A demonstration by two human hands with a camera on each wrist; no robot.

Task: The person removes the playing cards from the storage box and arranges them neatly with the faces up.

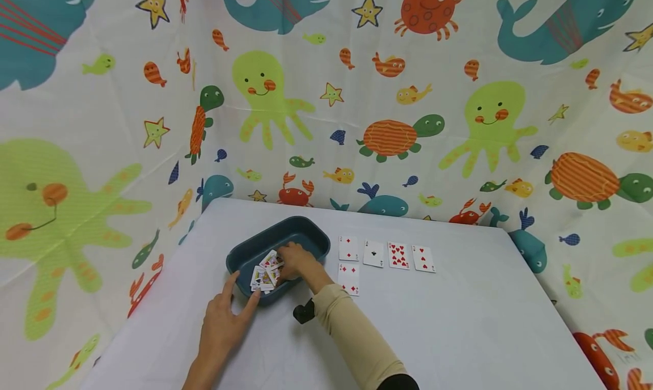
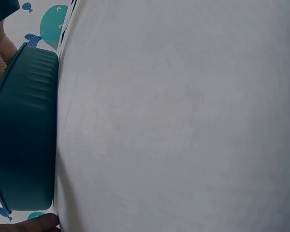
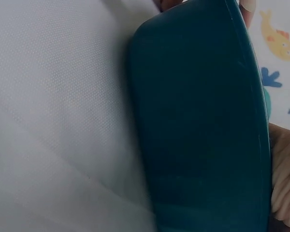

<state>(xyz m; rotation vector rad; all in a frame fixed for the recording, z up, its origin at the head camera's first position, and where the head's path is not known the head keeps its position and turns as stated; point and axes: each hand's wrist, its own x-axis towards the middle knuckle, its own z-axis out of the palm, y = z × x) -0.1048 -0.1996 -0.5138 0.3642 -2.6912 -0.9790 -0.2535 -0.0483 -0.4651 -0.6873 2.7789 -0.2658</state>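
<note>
Nearest, beige sleeve point(image 1: 357, 336) is covering the right forearm, black band point(image 1: 398, 382) showing at the bottom edge; left hand point(image 1: 224, 319) is spreading thumb and index finger wide, fingers fairly straight, resting against the near-left end of the dark teal tray point(image 1: 301, 228), gripping nothing; black wrist device point(image 1: 304, 311) is hanging by the right cuff. Tray is sitting on the white cloth point(image 1: 433, 327), left of the laid-out cards, slightly angled; its outer wall is filling much of the right wrist view, edges blurring. Inside, loose cards point(image 1: 263, 278) are lying in an overlapping heap, mostly face up, some showing face-card pictures; right hand point(image 1: 296, 261) is reaching over the near rim, fingers bending down at the heap; fingertips are partly hiding, so cannot tell how far open or whether it is pinching a card.

Right of the tray, one diamonds card point(image 1: 349, 279) is lying face up, nearer than a row of four; that row is running left to right: another diamonds card point(image 1: 349, 248), clubs card point(image 1: 373, 254), many-pip hearts card point(image 1: 398, 255), fewer-pip hearts card point(image 1: 424, 258); behind, sea-creature curtain point(image 1: 326, 112) is hanging.
</note>
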